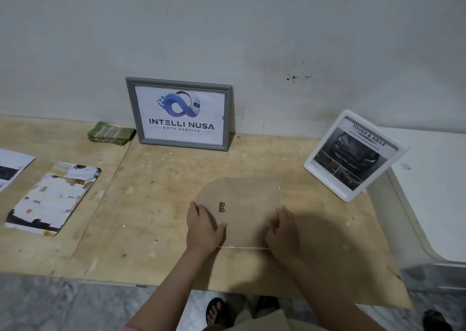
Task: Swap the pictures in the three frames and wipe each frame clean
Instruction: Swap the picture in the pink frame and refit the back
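A brown fibreboard frame back with rounded corners [242,204] lies face down on the light wooden table [141,204], near the front edge and a bit right of the middle. A small dark metal hanger [222,207] sits on its left part. The left hand [204,227] rests on the left side of the board, with the thumb lying flat across it. The right hand [283,232] rests on the right side, with its fingers curled at the board's edge. A thin white rim [243,248] shows under the board's near edge, between the two wrists. A grey frame with a blue logo picture [179,113] stands at the back edge of the table, leaning on the wall. A folded green cloth [111,133] lies just to its left. A white frame with a black car picture [355,154] stands tilted near the right edge. A loose printed picture with rounded corners [54,199] lies flat toward the left edge, and another printed sheet [12,166] lies further left, partly cut off.
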Motion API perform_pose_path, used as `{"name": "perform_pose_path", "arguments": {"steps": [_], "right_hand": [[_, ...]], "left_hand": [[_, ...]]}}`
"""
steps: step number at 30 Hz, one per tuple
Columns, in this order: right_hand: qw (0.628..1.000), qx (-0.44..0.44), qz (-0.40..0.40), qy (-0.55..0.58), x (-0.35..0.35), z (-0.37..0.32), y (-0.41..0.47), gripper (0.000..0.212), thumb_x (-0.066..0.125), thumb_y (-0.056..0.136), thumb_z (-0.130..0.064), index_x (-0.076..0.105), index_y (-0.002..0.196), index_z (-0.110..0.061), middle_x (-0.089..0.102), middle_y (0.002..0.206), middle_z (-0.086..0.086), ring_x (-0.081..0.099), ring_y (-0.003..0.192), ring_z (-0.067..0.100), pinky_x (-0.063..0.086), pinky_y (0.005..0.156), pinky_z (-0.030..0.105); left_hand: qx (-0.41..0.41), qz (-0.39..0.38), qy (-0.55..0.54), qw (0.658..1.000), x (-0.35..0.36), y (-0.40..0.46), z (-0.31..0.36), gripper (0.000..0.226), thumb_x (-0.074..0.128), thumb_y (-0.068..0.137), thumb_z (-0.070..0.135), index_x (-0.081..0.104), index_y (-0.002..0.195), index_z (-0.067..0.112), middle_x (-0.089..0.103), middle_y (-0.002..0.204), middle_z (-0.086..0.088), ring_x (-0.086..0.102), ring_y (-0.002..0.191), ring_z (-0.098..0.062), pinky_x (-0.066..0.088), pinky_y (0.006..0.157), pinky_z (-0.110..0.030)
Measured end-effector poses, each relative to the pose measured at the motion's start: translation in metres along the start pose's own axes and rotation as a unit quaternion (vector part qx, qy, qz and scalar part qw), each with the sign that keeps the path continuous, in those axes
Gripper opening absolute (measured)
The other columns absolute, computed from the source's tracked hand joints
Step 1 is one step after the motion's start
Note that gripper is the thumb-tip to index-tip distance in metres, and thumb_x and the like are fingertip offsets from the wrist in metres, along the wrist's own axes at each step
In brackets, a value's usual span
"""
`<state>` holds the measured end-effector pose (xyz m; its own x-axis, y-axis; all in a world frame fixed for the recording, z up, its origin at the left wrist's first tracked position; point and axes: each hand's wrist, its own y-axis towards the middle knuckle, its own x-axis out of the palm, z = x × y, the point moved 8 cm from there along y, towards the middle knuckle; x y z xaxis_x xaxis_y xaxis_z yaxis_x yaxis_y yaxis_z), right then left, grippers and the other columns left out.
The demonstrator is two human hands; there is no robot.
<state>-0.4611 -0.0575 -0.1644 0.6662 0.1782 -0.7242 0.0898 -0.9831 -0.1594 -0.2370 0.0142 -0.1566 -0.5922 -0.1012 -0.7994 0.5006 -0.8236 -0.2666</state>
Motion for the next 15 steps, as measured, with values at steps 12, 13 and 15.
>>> {"name": "perform_pose_path", "arguments": {"steps": [12,13,15], "right_hand": [[0.994,0.085,-0.071,0.003,-0.016,0.022,0.018,0.045,0.079,0.065,-0.014,0.054,0.102,-0.015,0.068,0.097,0.006,0.063,0.090,0.026,0.050,0.073,0.033],[0.992,0.101,-0.079,0.007,-0.017,0.023,0.019,0.048,0.080,0.062,-0.013,0.053,0.101,-0.016,0.068,0.094,0.005,0.063,0.087,0.025,0.050,0.071,0.032],[0.988,0.119,-0.095,0.010,-0.020,0.022,0.022,0.050,0.082,0.060,-0.011,0.050,0.098,-0.016,0.068,0.090,0.004,0.063,0.083,0.022,0.048,0.067,0.031]], "left_hand": [[-0.091,0.014,-0.050,0.994,-0.019,0.007,-0.026,0.047,0.069,0.083,0.024,0.049,0.120,0.004,0.044,0.123,-0.017,0.053,0.110,-0.036,0.045,0.090,-0.041],[-0.103,0.000,-0.048,0.994,-0.018,0.009,-0.027,0.048,0.071,0.082,0.024,0.049,0.120,0.003,0.043,0.124,-0.018,0.053,0.109,-0.037,0.045,0.091,-0.041],[-0.119,-0.019,-0.042,0.992,-0.018,0.013,-0.028,0.054,0.074,0.079,0.024,0.048,0.122,0.003,0.042,0.125,-0.018,0.053,0.111,-0.037,0.044,0.092,-0.041]]}}
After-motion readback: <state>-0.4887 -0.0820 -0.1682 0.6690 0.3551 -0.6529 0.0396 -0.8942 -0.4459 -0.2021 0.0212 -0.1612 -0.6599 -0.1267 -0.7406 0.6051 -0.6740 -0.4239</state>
